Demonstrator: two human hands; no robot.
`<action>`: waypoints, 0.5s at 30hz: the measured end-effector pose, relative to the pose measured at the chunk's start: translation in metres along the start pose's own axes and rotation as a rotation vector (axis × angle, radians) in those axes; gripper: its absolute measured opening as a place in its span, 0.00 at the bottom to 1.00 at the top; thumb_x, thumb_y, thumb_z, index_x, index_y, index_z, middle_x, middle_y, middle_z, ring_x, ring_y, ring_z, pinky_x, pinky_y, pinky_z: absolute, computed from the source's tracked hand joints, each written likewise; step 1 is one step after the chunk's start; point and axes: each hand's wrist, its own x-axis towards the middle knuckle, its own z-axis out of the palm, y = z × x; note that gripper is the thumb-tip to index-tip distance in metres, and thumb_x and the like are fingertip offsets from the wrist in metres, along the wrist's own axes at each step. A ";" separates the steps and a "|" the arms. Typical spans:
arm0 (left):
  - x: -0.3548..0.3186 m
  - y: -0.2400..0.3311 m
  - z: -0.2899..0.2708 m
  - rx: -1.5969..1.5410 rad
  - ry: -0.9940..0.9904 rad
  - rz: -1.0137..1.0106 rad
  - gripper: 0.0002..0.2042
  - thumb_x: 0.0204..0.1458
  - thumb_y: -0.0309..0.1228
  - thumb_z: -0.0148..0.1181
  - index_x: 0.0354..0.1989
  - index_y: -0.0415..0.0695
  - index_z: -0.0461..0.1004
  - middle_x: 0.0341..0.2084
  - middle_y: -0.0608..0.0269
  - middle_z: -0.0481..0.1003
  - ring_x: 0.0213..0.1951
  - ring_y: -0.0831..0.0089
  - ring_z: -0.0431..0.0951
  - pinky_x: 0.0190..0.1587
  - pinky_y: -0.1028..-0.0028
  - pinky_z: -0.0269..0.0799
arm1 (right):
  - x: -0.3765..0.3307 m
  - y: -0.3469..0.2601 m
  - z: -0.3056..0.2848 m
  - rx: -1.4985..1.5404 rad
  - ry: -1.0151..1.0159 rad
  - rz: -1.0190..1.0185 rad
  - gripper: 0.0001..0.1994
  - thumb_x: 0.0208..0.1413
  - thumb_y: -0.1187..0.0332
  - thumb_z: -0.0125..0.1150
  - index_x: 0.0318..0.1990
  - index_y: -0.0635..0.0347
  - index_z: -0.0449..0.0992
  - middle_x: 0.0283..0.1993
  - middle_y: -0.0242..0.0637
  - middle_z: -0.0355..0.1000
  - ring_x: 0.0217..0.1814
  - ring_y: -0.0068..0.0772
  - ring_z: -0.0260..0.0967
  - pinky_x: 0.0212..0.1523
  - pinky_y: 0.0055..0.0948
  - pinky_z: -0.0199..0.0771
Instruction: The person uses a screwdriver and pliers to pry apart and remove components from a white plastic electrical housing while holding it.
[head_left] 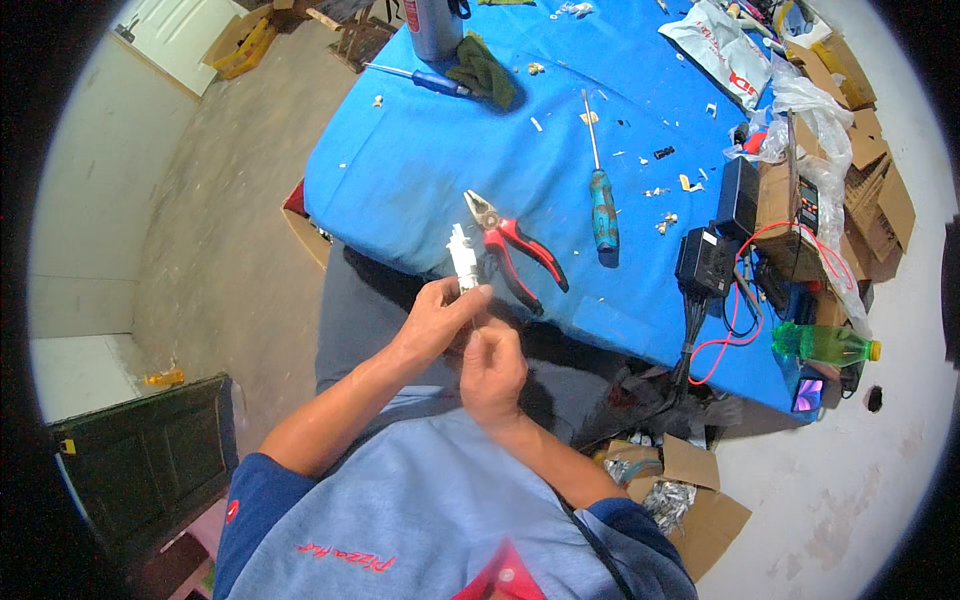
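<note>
My left hand (437, 318) is closed around the lower end of a small white plastic part (463, 256), which points up and away from me at the near table edge. Its exact kind is not clear. My right hand (493, 368) is curled in a pinch just below the part's lower end. Whatever sits between those fingertips is hidden. Just beyond the part, combination pliers (490, 222) with red and black handles lie on the blue-covered table (385, 205). Farther right lies a screwdriver (603, 208) with a worn teal handle, its shaft pointing away.
A blue-handled screwdriver (440, 84), a dark green cloth (484, 72) and a metallic cylinder (434, 28) are at the far left. Small plastic bits are scattered about. To the right are a black box with cables (704, 263), a red wire (712, 345) and a green bottle (822, 344).
</note>
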 end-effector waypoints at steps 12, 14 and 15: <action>0.001 -0.012 -0.001 0.097 -0.009 0.012 0.15 0.60 0.42 0.53 0.31 0.41 0.72 0.23 0.72 0.70 0.25 0.85 0.66 0.26 0.80 0.63 | 0.003 0.007 0.005 -0.201 -0.045 -0.266 0.11 0.42 0.84 0.60 0.35 0.66 0.70 0.38 0.50 0.71 0.39 0.52 0.72 0.40 0.41 0.75; 0.003 -0.025 -0.005 0.032 -0.011 -0.002 0.14 0.60 0.41 0.52 0.31 0.42 0.71 0.23 0.73 0.69 0.25 0.85 0.65 0.26 0.79 0.62 | 0.005 0.005 0.006 -0.213 -0.033 -0.286 0.12 0.41 0.84 0.60 0.36 0.66 0.70 0.39 0.49 0.71 0.39 0.52 0.72 0.41 0.41 0.75; 0.004 -0.028 -0.005 -0.002 -0.016 -0.008 0.14 0.61 0.40 0.52 0.32 0.42 0.71 0.23 0.73 0.69 0.25 0.85 0.65 0.26 0.79 0.62 | 0.006 0.006 0.007 -0.206 -0.033 -0.283 0.11 0.42 0.84 0.60 0.36 0.65 0.71 0.39 0.50 0.72 0.39 0.52 0.73 0.40 0.41 0.75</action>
